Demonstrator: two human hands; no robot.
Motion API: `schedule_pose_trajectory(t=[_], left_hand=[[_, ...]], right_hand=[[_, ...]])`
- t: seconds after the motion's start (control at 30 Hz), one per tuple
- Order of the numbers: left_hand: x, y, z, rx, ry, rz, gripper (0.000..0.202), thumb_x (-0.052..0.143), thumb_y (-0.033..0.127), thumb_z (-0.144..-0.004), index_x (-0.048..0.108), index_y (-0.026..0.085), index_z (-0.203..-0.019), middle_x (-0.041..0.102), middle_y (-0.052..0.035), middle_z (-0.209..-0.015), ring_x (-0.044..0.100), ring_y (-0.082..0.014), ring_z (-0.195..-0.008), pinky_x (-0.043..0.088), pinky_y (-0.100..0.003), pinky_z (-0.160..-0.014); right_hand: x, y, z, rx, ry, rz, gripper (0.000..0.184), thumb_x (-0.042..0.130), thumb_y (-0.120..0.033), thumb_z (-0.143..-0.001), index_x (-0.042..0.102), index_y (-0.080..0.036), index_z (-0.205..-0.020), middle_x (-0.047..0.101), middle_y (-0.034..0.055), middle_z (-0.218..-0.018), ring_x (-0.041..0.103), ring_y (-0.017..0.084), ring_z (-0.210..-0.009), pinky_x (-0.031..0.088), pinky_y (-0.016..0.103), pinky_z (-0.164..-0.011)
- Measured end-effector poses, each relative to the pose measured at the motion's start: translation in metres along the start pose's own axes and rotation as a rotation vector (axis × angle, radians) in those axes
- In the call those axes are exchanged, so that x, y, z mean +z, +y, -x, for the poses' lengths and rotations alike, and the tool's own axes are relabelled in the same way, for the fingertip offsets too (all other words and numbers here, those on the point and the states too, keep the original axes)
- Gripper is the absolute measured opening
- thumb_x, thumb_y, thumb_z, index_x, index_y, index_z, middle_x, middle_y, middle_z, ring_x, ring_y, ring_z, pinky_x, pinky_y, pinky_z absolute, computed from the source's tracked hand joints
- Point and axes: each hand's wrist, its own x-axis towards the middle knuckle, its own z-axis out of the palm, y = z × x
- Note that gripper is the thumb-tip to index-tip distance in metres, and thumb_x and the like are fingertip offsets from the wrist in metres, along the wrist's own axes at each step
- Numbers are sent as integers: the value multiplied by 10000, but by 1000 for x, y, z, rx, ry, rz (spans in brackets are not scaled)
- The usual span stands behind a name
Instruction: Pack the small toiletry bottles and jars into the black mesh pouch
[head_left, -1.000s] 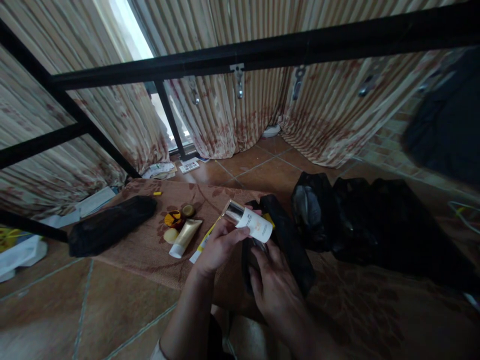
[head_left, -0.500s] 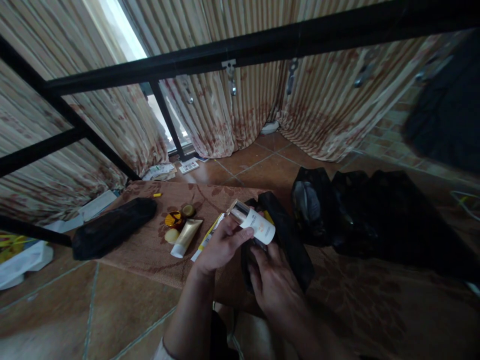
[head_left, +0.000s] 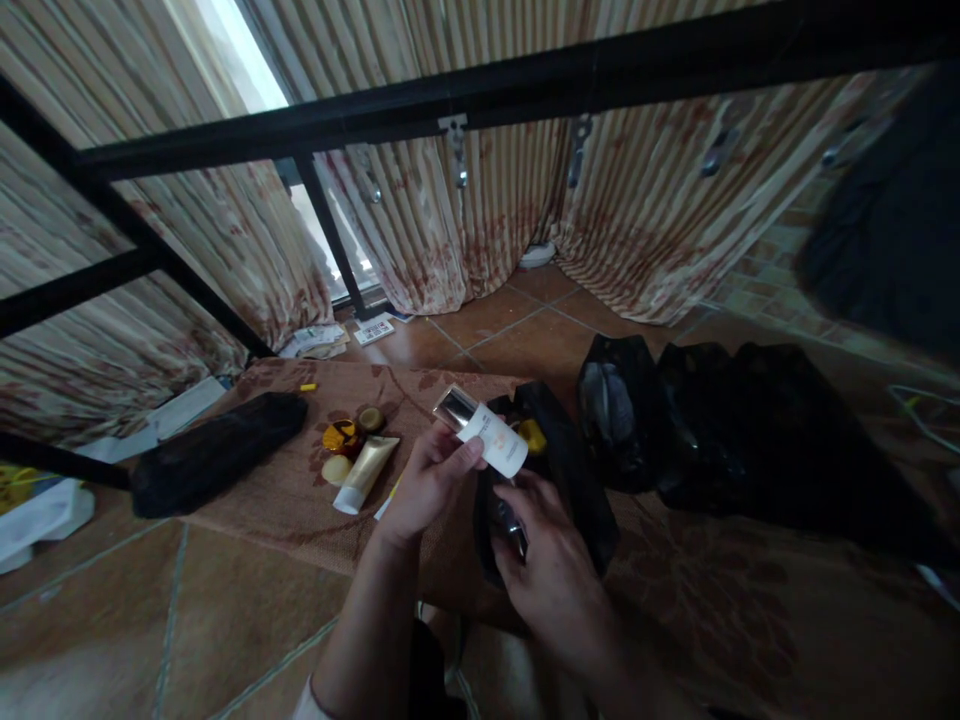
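My left hand [head_left: 431,480] is closed round a white cosmetic bottle [head_left: 499,440] with a shiny metallic cap, tilted above a black bag [head_left: 574,480]. Inside the mouth of that bag is my right hand [head_left: 555,570], its thumb and fingers curved about a dark glossy item [head_left: 512,528] whose kind I cannot make out. A yellow thing [head_left: 531,435] shows within the bag. Left of my hands lie a gold tube [head_left: 371,470] with a white cap, an amber jar [head_left: 342,437], a round dark lid [head_left: 370,419] and a pale round piece [head_left: 337,471].
All this rests on a brown patterned cloth [head_left: 300,540]. A long black pouch [head_left: 217,455] lies at the left end. Several black bags [head_left: 690,430] stand at the right. A black metal rail [head_left: 375,115] crosses in front of striped curtains [head_left: 495,210].
The white bottle in my left hand has shifted slightly left and up. My right hand has opened a view of the dark glossy item between its fingers, and more of the yellow thing shows.
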Motion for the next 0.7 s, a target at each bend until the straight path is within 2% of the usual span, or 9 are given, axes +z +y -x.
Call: schedule_pose_trajectory(t=[0.1, 0.2, 0.37, 0.53, 0.7], left_hand=[[0, -2, 0, 2, 7, 30, 320, 756, 330, -769, 704, 155, -1031, 718, -58, -900, 606, -138, -734, 466, -237, -684], [1, -1, 0, 16, 0, 59, 319, 751, 321, -775, 698, 155, -1043, 719, -63, -935, 606, -130, -727, 476, -235, -688], [4, 2, 2, -3, 14, 120, 323, 751, 319, -774, 683, 153, -1044, 722, -79, -1023, 667, -194, -875, 503, -295, -815], [3, 3, 2, -20, -14, 75, 325, 757, 310, -769, 666, 164, -1045, 722, -75, -1056, 675, -234, -963, 506, -338, -870], [4, -2, 0, 19, -47, -26, 292, 737, 334, -789, 674, 152, -1008, 720, -84, -1034, 668, -237, -968, 497, -341, -881]], right_hand=[[-5, -1, -2, 18, -17, -78, 422, 516, -104, -814, 566, -216, -1218, 517, 109, -1341, 511, 264, -1261, 452, 476, -1058], [-5, -6, 0, 25, 14, -142, 476, 543, -154, -828, 497, -218, -1298, 525, 108, -1342, 515, 254, -1259, 459, 460, -1053], [6, -14, 10, 44, 50, -270, 556, 566, -260, -865, 398, -186, -1390, 501, 145, -1382, 506, 257, -1279, 484, 419, -1029], [17, -15, 16, -15, 6, -222, 520, 510, -242, -897, 391, -177, -1398, 454, 161, -1423, 483, 264, -1308, 483, 422, -1032], [17, -14, 17, -50, 11, -155, 496, 485, -253, -909, 405, -168, -1391, 445, 166, -1436, 447, 283, -1339, 464, 464, -1050]])
